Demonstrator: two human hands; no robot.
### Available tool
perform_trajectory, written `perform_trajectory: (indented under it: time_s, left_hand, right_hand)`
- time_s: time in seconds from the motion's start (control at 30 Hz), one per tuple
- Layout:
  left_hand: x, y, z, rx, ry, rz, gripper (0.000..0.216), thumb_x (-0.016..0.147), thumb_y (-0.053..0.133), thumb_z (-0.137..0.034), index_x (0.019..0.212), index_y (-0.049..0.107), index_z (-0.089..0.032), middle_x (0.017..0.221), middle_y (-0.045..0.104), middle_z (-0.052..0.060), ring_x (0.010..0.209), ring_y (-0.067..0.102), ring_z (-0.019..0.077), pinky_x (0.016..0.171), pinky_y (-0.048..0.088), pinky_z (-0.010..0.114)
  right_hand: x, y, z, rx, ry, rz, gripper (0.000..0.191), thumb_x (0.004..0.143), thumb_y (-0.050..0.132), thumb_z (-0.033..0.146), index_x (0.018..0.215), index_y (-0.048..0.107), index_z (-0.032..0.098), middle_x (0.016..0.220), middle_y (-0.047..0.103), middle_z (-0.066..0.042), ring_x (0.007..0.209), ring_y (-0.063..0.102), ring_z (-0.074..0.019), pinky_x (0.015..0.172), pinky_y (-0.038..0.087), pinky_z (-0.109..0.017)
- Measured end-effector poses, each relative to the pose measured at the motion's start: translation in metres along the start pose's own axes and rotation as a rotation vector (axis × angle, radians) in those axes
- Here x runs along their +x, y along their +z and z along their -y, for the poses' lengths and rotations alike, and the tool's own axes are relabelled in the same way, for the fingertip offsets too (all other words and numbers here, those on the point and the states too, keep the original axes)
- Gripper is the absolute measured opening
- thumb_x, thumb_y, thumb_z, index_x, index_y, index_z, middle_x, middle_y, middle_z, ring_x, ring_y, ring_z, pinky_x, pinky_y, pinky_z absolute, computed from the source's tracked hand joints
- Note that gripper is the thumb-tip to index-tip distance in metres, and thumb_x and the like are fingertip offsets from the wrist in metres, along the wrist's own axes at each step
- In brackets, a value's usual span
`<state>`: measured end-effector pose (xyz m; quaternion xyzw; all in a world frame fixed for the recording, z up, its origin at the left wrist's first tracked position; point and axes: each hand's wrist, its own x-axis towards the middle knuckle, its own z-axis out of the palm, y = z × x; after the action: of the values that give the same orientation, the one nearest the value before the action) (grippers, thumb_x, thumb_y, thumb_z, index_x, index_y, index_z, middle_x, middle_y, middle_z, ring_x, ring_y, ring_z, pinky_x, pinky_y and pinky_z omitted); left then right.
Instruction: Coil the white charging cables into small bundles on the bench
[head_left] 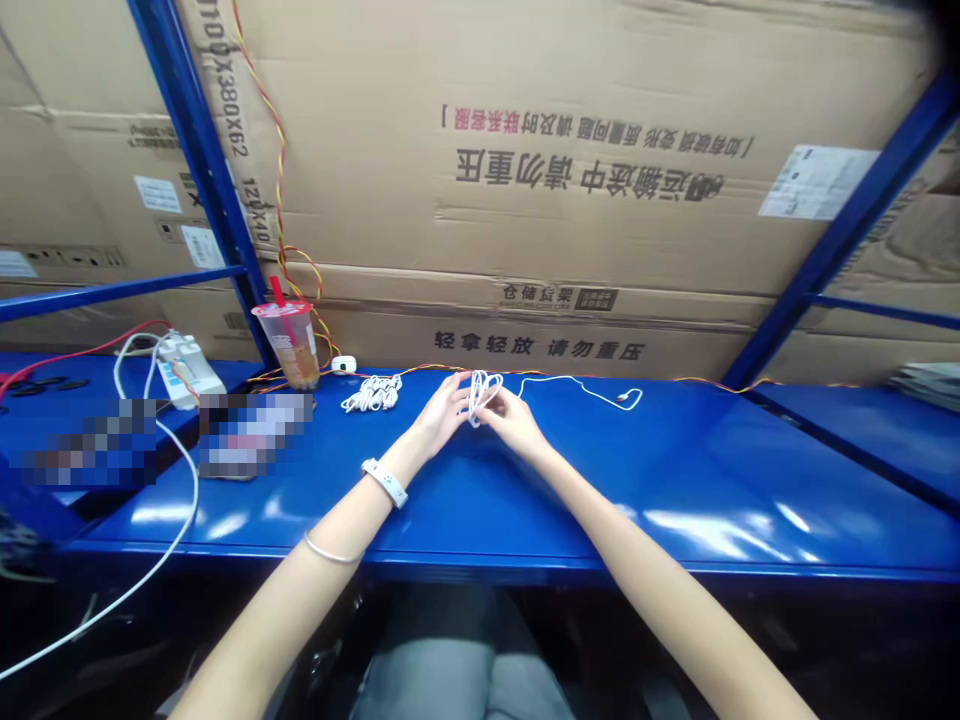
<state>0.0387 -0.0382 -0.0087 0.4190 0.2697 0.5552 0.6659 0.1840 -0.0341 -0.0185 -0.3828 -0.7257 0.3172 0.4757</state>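
My left hand and my right hand meet over the blue shelf, both pinching a looped white cable. The loops stand up between my fingertips. The free end of the cable trails right across the shelf to a small plug. A white band sits on my left wrist and a thin bangle further up the arm. A finished white cable bundle lies just left of my left hand.
A plastic drink cup with a red straw stands at the back left by a blue upright. A white power strip with a white cord lies further left. Cardboard boxes wall the back. Red-yellow wire runs along the rear edge.
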Motion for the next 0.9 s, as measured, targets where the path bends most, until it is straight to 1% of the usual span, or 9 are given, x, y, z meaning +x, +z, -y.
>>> perform_trajectory:
  time_s: [0.17,0.27,0.33,0.47,0.57,0.63,0.73,0.83,0.9]
  left_hand:
    - [0.007,-0.010,0.000,-0.058,0.060,-0.155,0.025,0.075,0.060,-0.009,0.100,0.061,-0.009,0.093,0.070,0.013,0.083,0.066,0.0190,0.082,0.049,0.033]
    - [0.010,-0.018,0.000,-0.058,0.094,-0.239,0.026,0.071,0.062,-0.003,0.096,0.061,-0.009,0.085,0.070,0.010,0.081,0.066,0.0164,0.084,0.049,0.030]
    - [0.012,-0.022,0.000,-0.058,0.104,-0.263,0.028,0.069,0.063,-0.001,0.096,0.060,-0.011,0.085,0.070,0.008,0.083,0.066,0.0157,0.084,0.049,0.029]
    - [0.012,-0.029,-0.003,0.036,0.132,-0.328,0.032,0.065,0.066,-0.001,0.094,0.061,-0.013,0.087,0.069,0.007,0.082,0.065,0.0143,0.078,0.049,0.026]
    - [0.013,-0.033,-0.007,0.119,0.178,-0.398,0.032,0.062,0.067,-0.001,0.091,0.061,-0.014,0.084,0.068,0.005,0.076,0.063,0.0133,0.072,0.048,0.025]
    - [0.015,-0.037,-0.010,0.145,0.222,-0.445,0.029,0.063,0.066,-0.002,0.089,0.061,-0.014,0.084,0.067,0.004,0.075,0.061,0.0123,0.070,0.047,0.024]
    - [0.021,-0.046,-0.015,0.162,0.261,-0.499,0.026,0.065,0.063,-0.003,0.089,0.061,-0.013,0.087,0.065,0.003,0.073,0.058,0.0106,0.070,0.045,0.024]
    - [0.027,-0.058,-0.015,0.191,0.255,-0.525,0.026,0.066,0.060,-0.001,0.090,0.063,-0.012,0.085,0.065,0.004,0.071,0.057,0.0099,0.071,0.045,0.025]
    - [0.032,-0.064,-0.013,0.229,0.239,-0.523,0.026,0.066,0.059,-0.001,0.089,0.064,-0.011,0.082,0.065,0.005,0.071,0.057,0.0105,0.073,0.044,0.026]
  right_hand:
    - [0.004,-0.005,0.004,0.375,0.137,0.041,0.006,0.071,0.050,0.020,0.077,0.047,0.020,0.068,0.064,0.000,0.057,0.058,-0.0137,0.055,0.043,-0.025]
    - [0.004,-0.011,0.009,0.471,0.176,0.039,0.005,0.072,0.046,0.020,0.075,0.042,0.021,0.061,0.062,0.000,0.049,0.055,-0.0131,0.050,0.041,-0.025]
    - [0.005,-0.017,0.011,0.482,0.200,-0.022,0.005,0.071,0.045,0.020,0.074,0.042,0.021,0.055,0.059,0.002,0.044,0.050,-0.0118,0.045,0.038,-0.024]
    - [0.014,-0.039,0.007,0.447,0.256,-0.288,0.006,0.067,0.048,0.019,0.073,0.047,0.020,0.049,0.054,0.003,0.037,0.041,-0.0089,0.038,0.029,-0.021]
    - [0.021,-0.072,-0.002,0.427,0.261,-0.458,0.007,0.066,0.049,0.017,0.073,0.048,0.019,0.053,0.055,0.003,0.037,0.041,-0.0075,0.037,0.030,-0.020]
    - [0.022,-0.100,-0.012,0.405,0.274,-0.592,0.007,0.066,0.049,0.014,0.072,0.048,0.018,0.055,0.056,0.002,0.037,0.041,-0.0063,0.037,0.030,-0.019]
    - [0.017,-0.148,-0.032,0.359,0.342,-0.788,0.007,0.069,0.047,0.011,0.072,0.046,0.018,0.054,0.054,0.001,0.039,0.046,-0.0070,0.038,0.036,-0.019]
    - [0.005,-0.193,-0.056,0.287,0.424,-0.955,0.008,0.073,0.045,0.012,0.071,0.042,0.019,0.054,0.054,0.000,0.043,0.055,-0.0112,0.041,0.043,-0.022]
    - [-0.005,-0.216,-0.072,0.228,0.452,-1.028,0.010,0.075,0.045,0.013,0.071,0.041,0.021,0.056,0.056,-0.002,0.049,0.060,-0.0144,0.046,0.049,-0.025]
